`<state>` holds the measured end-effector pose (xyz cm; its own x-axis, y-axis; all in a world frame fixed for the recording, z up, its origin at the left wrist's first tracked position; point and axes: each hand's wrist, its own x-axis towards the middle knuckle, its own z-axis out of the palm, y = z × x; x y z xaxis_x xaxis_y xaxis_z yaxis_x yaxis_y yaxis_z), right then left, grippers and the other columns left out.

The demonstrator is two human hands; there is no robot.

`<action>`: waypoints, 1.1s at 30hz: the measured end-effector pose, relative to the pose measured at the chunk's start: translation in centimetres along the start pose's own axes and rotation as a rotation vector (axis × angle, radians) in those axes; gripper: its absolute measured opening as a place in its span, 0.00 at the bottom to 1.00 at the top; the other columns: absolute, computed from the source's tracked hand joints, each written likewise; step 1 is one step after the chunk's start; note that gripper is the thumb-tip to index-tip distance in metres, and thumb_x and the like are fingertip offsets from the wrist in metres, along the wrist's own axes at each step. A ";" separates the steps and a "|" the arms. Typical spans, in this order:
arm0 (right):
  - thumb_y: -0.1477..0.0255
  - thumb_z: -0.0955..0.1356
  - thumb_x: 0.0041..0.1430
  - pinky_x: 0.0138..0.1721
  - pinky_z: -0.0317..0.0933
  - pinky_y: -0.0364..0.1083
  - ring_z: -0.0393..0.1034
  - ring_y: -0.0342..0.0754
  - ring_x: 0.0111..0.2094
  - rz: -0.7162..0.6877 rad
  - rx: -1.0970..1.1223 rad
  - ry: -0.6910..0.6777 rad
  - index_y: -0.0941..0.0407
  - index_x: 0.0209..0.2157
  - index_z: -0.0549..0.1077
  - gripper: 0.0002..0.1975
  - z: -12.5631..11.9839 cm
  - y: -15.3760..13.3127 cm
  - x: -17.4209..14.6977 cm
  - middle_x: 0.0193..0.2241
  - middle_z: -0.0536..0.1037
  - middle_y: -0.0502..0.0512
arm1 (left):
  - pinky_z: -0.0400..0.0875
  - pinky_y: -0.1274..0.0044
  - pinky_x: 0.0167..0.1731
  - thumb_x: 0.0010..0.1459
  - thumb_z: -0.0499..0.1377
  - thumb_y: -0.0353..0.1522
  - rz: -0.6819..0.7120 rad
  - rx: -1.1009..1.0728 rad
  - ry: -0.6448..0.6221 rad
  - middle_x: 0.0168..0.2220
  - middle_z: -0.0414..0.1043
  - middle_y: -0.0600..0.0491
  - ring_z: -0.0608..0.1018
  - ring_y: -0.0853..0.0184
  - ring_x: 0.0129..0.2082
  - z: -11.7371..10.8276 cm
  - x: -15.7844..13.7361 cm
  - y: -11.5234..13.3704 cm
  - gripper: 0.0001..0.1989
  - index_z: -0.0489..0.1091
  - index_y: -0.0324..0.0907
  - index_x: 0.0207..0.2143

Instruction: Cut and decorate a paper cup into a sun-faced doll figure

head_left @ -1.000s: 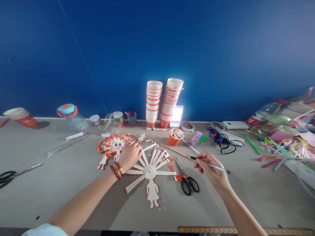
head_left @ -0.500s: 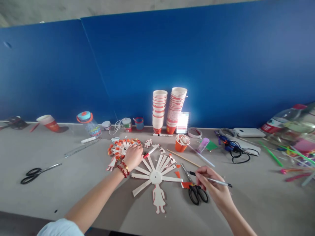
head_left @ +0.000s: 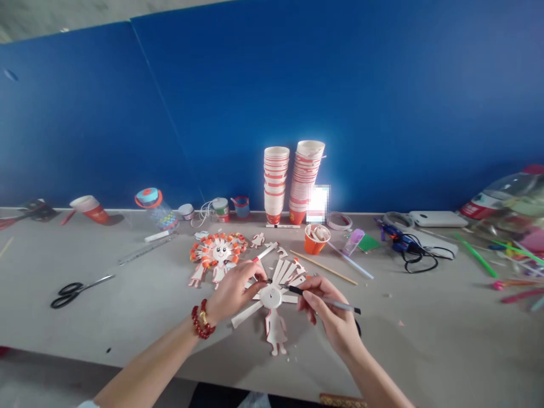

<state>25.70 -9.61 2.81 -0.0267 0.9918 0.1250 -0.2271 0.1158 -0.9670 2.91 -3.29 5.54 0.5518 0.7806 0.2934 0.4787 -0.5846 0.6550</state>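
A grey pen [head_left: 335,304] with a black front end is pinched in my right hand [head_left: 329,311], its tip pointing left. My left hand [head_left: 238,288] is closed, with a small dark pen cap [head_left: 268,281] between thumb and fingers, close to the pen tip. Below both hands lies a white paper cutout with a round centre [head_left: 271,296], strips fanned outward and a doll-shaped body [head_left: 276,331]. My hands cover some strips. Black-handled scissors [head_left: 358,327] are mostly hidden behind my right hand. Left of it lies a finished-looking doll [head_left: 221,253] with a drawn face and orange-white curls.
Two paper cup stacks [head_left: 275,187] stand by the blue partition. An orange cup of scraps [head_left: 317,239], a wooden stick [head_left: 325,267] and a glue gun [head_left: 402,243] lie to the right. Other scissors [head_left: 79,290], a ruler [head_left: 144,250] and a plastic bottle [head_left: 155,208] are at left.
My left hand has drawn back from the curled doll, uncovering its face, and now pinches the small dark cap. My right hand has brought the pen leftward over the cutout.
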 end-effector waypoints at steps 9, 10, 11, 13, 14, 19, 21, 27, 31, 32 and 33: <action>0.65 0.67 0.63 0.19 0.59 0.40 0.65 0.42 0.19 -0.133 -0.235 -0.033 0.56 0.36 0.72 0.08 0.5 0.0 -1.5 0.23 0.76 0.53 | 0.69 0.79 0.33 0.56 0.65 0.37 -0.502 -1.176 0.066 0.33 0.75 0.52 0.75 0.71 0.30 3.1 -0.2 0.2 0.18 0.69 0.42 0.47; 0.67 0.66 0.63 0.20 0.59 0.40 0.66 0.43 0.20 -0.176 -0.275 -0.024 0.56 0.36 0.72 0.07 0.5 0.1 -1.7 0.23 0.76 0.53 | 0.70 0.80 0.34 0.54 0.66 0.36 -0.562 -1.314 0.099 0.34 0.75 0.52 0.76 0.72 0.31 3.6 -0.2 0.2 0.16 0.69 0.41 0.44; 0.67 0.66 0.63 0.20 0.59 0.41 0.67 0.43 0.20 -0.219 -0.307 -0.009 0.55 0.36 0.72 0.06 0.6 0.1 -1.8 0.23 0.76 0.53 | 0.70 0.81 0.34 0.53 0.67 0.35 -0.613 -1.424 0.136 0.35 0.76 0.51 0.77 0.72 0.32 4.1 -0.3 0.2 0.14 0.70 0.41 0.40; 0.69 0.66 0.62 0.20 0.60 0.41 0.69 0.44 0.20 -0.276 -0.358 0.022 0.54 0.36 0.73 0.05 0.8 0.1 -1.9 0.23 0.76 0.52 | 0.71 0.82 0.34 0.53 0.67 0.34 -0.685 -1.544 0.188 0.37 0.76 0.50 0.77 0.72 0.34 4.7 -0.4 0.4 0.11 0.70 0.40 0.35; 0.69 0.66 0.62 0.20 0.61 0.41 0.69 0.45 0.21 -0.291 -0.380 0.032 0.54 0.36 0.73 0.04 1.0 0.0 -1.8 0.23 0.77 0.52 | 0.71 0.82 0.34 0.54 0.67 0.34 -0.708 -1.564 0.193 0.37 0.76 0.50 0.77 0.72 0.34 4.8 -0.5 0.6 0.09 0.70 0.40 0.33; 0.71 0.66 0.62 0.22 0.61 0.42 0.69 0.44 0.21 -0.323 -0.431 0.017 0.54 0.38 0.72 0.04 1.6 -0.1 -1.4 0.24 0.76 0.52 | 0.71 0.81 0.34 0.56 0.65 0.35 -0.687 -1.577 0.172 0.37 0.77 0.50 0.76 0.72 0.33 4.7 -0.7 1.9 0.08 0.72 0.39 0.33; 0.72 0.65 0.63 0.23 0.61 0.42 0.68 0.44 0.21 -0.330 -0.423 -0.002 0.53 0.38 0.71 0.03 1.6 0.0 -1.2 0.25 0.76 0.51 | 0.71 0.80 0.34 0.54 0.67 0.35 -0.682 -1.574 0.183 0.36 0.76 0.51 0.76 0.72 0.33 4.8 -0.8 2.3 0.09 0.72 0.39 0.33; 0.70 0.64 0.64 0.20 0.57 0.40 0.64 0.42 0.20 -0.226 -0.342 -0.013 0.54 0.35 0.71 0.05 1.5 0.5 -1.0 0.22 0.72 0.49 | 0.64 0.81 0.29 0.54 0.66 0.39 -0.551 -1.366 0.102 0.28 0.71 0.55 0.72 0.74 0.27 5.5 -1.5 2.2 0.14 0.69 0.39 0.34; 0.70 0.64 0.61 0.18 0.53 0.40 0.60 0.41 0.17 -0.155 -0.172 0.025 0.54 0.31 0.73 0.07 1.7 0.6 -0.8 0.21 0.69 0.48 | 0.56 0.79 0.23 0.62 0.54 0.48 -0.374 -0.995 -0.070 0.21 0.61 0.58 0.62 0.74 0.20 5.6 -2.3 2.3 0.21 0.64 0.40 0.29; 0.71 0.65 0.59 0.17 0.52 0.40 0.59 0.41 0.17 -0.146 -0.118 0.045 0.54 0.30 0.73 0.07 1.9 0.6 -0.7 0.21 0.69 0.48 | 0.55 0.79 0.22 0.64 0.50 0.49 -0.319 -0.908 -0.094 0.20 0.60 0.58 0.61 0.74 0.19 5.4 -2.6 2.4 0.22 0.62 0.40 0.29; 0.71 0.65 0.57 0.16 0.51 0.41 0.58 0.41 0.16 -0.142 -0.069 0.070 0.54 0.28 0.73 0.07 2.1 0.6 -0.7 0.22 0.68 0.48 | 0.54 0.79 0.22 0.66 0.47 0.49 -0.273 -0.835 -0.104 0.21 0.59 0.58 0.60 0.74 0.20 5.3 -2.8 2.7 0.22 0.61 0.41 0.29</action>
<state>23.50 -10.34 2.58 0.0697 0.9662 0.2483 -0.1560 0.2564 -0.9539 6.26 -8.20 2.78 0.5700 0.8215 0.0143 -0.0295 0.0031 0.9996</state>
